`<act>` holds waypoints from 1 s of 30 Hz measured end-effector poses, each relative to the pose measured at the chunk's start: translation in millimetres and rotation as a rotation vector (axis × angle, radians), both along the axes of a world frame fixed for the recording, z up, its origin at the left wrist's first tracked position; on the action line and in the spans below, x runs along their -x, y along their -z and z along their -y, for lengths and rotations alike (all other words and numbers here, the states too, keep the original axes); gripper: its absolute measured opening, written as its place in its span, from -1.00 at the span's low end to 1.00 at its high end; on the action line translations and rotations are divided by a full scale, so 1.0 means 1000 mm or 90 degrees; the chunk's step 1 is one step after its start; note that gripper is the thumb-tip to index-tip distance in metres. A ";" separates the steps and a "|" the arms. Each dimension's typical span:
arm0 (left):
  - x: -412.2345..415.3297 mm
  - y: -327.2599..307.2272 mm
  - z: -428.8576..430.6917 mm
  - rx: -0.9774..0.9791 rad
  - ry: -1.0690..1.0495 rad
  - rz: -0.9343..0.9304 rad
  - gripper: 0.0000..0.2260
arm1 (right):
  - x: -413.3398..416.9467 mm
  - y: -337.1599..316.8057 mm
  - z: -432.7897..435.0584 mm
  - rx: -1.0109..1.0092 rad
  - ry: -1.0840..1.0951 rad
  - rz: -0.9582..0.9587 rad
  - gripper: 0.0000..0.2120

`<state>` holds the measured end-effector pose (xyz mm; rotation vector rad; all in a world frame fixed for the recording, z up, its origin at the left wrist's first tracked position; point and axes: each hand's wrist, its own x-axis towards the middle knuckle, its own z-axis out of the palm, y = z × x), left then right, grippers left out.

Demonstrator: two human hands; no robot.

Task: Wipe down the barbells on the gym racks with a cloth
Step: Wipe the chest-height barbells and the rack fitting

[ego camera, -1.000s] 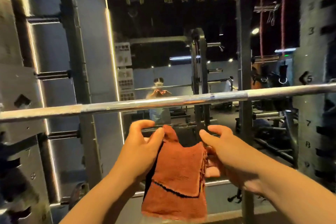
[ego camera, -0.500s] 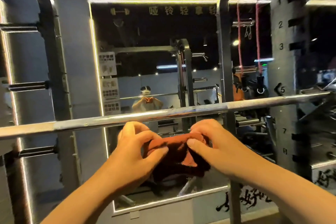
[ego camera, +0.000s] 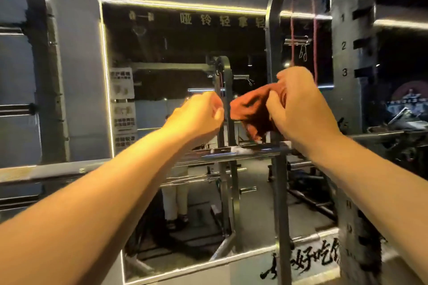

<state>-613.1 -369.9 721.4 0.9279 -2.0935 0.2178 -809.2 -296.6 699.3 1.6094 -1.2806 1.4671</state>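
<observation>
Right hand (ego camera: 298,109) grasps bunched rust-red cloth (ego camera: 250,109) above long steel barbell (ego camera: 231,156); left hand (ego camera: 199,115), at cloth's nine o'clock, clenched empty.

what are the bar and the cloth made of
Bar: likely steel with a polished, chrome-like finish; it shows bright streaky reflections. Cloth: seems to be soft terry or microfibre fabric, matte rust-orange; it bunches into loose folds.

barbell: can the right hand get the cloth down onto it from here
Probably yes: the right hand grips the cloth just above the barbell, and nothing shows between the cloth's hanging end and the bar.
</observation>
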 end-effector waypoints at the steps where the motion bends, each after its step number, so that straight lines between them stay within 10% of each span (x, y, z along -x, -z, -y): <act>1: 0.000 0.006 0.006 -0.018 -0.025 0.034 -0.84 | -0.001 0.014 0.005 -0.071 -0.017 -0.023 -0.88; 5: -0.009 0.040 0.019 -0.025 -0.104 0.131 -0.75 | -0.007 0.080 0.024 -0.331 -0.010 -0.160 -0.69; 10: -0.016 0.048 0.019 -0.017 -0.194 0.186 -0.69 | 0.012 0.049 0.043 -0.308 -0.090 -0.060 -0.66; 14: -0.009 0.049 0.014 0.008 -0.236 0.253 -0.72 | -0.010 0.057 0.071 -0.251 0.143 -0.168 -0.47; 23: -0.007 0.050 0.012 0.025 -0.252 0.292 -0.80 | -0.001 0.090 0.078 -0.139 0.013 -0.125 -0.62; 30: -0.007 0.054 0.017 0.050 -0.264 0.293 -0.73 | -0.034 0.073 0.082 -0.159 0.241 -0.166 -0.78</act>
